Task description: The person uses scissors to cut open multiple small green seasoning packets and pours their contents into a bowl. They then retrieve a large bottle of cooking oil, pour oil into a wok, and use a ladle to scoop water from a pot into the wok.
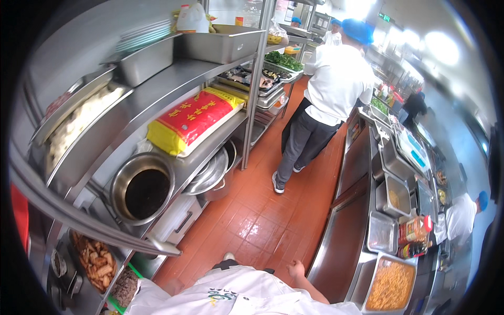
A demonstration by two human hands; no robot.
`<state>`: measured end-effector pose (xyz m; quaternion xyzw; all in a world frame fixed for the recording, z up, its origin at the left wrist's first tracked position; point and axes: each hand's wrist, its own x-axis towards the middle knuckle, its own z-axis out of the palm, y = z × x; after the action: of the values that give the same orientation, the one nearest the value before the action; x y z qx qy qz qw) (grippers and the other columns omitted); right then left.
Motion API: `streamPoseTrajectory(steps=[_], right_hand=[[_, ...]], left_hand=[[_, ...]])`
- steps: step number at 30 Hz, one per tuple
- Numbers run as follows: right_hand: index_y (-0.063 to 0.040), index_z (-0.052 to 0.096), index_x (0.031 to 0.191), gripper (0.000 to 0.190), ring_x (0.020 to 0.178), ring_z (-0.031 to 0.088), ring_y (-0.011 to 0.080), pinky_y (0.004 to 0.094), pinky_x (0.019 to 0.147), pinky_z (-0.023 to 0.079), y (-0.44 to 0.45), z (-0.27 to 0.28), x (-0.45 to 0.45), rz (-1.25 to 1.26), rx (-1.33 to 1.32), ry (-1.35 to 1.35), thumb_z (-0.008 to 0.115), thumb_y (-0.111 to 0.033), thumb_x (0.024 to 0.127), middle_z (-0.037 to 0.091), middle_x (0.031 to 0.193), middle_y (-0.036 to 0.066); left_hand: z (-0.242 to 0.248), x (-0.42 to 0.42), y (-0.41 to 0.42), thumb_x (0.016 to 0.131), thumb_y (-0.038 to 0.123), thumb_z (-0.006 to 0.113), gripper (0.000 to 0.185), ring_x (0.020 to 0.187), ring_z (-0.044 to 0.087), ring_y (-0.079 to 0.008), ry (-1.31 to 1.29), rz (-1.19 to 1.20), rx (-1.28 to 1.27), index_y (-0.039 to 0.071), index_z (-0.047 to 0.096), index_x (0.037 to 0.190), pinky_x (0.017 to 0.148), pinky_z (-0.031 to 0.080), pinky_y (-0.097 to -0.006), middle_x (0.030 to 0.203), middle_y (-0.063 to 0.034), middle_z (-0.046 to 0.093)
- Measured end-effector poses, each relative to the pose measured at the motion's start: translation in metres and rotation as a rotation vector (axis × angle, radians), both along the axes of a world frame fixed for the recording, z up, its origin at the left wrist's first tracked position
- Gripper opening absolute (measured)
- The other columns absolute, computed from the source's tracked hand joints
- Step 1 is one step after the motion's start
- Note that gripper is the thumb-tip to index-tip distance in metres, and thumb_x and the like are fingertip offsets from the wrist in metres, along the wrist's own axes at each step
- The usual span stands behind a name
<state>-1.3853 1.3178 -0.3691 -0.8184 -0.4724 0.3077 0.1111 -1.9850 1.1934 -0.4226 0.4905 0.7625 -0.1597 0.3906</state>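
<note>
My right hand (296, 270) hangs beside my white jacket (252, 289), over the red tiled floor (252, 224). Its fingers are loosely bent and slightly apart, and nothing shows in them. Close to it runs the steel front of the counter (341, 240). On my other side, my left hand (173, 286) is a blur at the jacket's edge, so its fingers cannot be made out. Nearest to that hand are a green-rimmed tray of minced-looking food (126, 287) and a pan of browned food pieces (96, 262) on the low shelf.
Ahead in the aisle, a person in a blue hair cover (334, 86) faces away. Left shelves bear a pot of dark liquid (147, 193) and a red-yellow sack (195, 120). Along the right counter stand steel pans (393, 197), jars (413, 230) and a tray of orange-brown food (390, 285).
</note>
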Motion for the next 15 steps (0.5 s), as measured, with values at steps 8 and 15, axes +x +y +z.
streamPoseTrajectory(steps=[8,15], right_hand=[[-0.006,0.066,0.105,0.038,0.105,0.063,0.0285,0.0366,0.092,0.049,0.075,0.011,0.098,-0.374,-0.325,-0.063,0.075,-0.023,0.073,0.068,0.107,0.015],[0.001,0.065,0.082,0.022,0.063,0.064,0.0230,0.0356,0.054,0.050,0.402,0.046,0.141,-0.173,0.096,0.306,0.070,-0.020,0.082,0.067,0.076,0.016]], left_hand=[[0.106,0.110,0.364,0.082,0.026,0.066,0.040,0.098,0.065,-0.0272,-0.288,0.078,0.460,0.006,0.062,0.116,0.085,0.051,-0.0373,0.106,-0.0144,0.068],[0.137,0.155,0.453,0.082,0.028,0.066,0.039,0.097,0.066,-0.0283,-0.219,0.247,0.473,0.006,0.063,0.114,0.086,0.051,-0.0379,0.105,-0.0134,0.069]])
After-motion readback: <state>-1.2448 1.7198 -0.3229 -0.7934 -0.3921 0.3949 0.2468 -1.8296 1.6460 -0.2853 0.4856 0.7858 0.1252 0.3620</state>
